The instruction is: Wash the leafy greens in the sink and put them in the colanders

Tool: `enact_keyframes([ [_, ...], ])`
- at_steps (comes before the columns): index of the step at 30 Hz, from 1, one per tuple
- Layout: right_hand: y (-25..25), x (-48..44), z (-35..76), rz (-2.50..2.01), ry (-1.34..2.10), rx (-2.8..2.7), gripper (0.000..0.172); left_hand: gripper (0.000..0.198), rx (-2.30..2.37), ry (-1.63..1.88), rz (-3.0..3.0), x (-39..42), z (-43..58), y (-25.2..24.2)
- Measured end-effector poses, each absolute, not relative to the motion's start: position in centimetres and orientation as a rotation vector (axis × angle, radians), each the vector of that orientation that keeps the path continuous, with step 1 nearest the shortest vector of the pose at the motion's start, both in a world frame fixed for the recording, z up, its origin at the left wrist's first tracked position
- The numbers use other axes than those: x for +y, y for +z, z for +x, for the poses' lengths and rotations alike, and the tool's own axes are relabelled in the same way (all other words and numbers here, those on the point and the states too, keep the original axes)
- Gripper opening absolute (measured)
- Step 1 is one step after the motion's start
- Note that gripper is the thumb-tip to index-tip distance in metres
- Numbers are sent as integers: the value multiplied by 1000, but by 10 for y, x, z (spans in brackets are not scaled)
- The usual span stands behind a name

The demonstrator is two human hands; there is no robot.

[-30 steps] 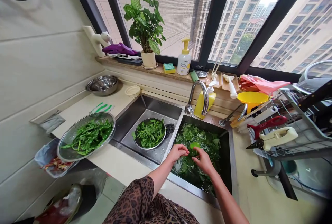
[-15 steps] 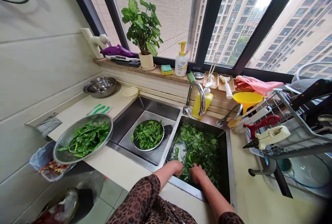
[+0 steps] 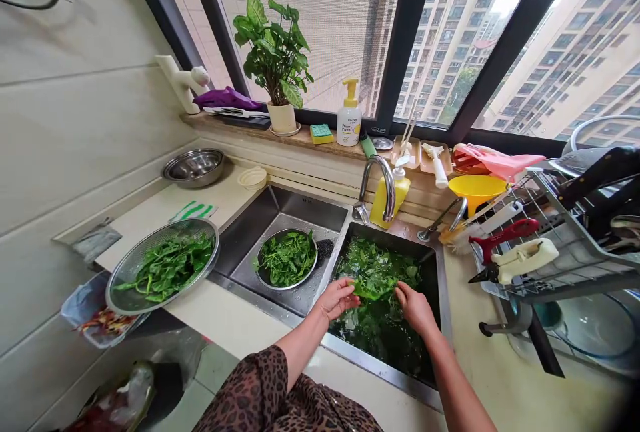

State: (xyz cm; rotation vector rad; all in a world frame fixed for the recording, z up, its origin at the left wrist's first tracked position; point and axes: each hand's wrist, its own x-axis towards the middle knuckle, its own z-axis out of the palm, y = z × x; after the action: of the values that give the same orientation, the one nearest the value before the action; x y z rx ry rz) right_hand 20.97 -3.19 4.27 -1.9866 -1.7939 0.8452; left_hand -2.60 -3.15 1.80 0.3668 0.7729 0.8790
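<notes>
In the right basin [image 3: 443, 325], filled with water, a mass of leafy greens [image 3: 375, 262] floats toward the far side. Just above the surface a bright green leafy stem [image 3: 373, 290] stretches between my hands. My left hand [image 3: 338, 300], palm turned up, pinches its left end at the fingertips. At its other end, the thumb and fingers of my right hand [image 3: 416, 309] close on it. A round bowl of greens [image 3: 286, 259] sits in the left basin [image 3: 235, 245]. More greens [image 3: 173, 265] lie in a mesh colander [image 3: 120, 285] on the counter.
The faucet [image 3: 383, 182] arches over the basins, beside a yellow soap bottle [image 3: 397, 199]. To the right stands a dish rack [image 3: 560, 252] with knives and scissors. A steel bowl [image 3: 194, 167] is at the back left. A potted plant [image 3: 280, 119] stands on the sill.
Both hands have come up out of the water near the front edge and moved farther from me and apart, with a leafy stem now between them. The floating greens have shifted toward the back.
</notes>
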Motion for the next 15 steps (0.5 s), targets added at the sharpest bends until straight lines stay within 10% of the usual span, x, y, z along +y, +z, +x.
enact_keyframes([
  [15,72,-40,163,-1332,1853,-958,39,13,435,818,386,-35,-22,53],
])
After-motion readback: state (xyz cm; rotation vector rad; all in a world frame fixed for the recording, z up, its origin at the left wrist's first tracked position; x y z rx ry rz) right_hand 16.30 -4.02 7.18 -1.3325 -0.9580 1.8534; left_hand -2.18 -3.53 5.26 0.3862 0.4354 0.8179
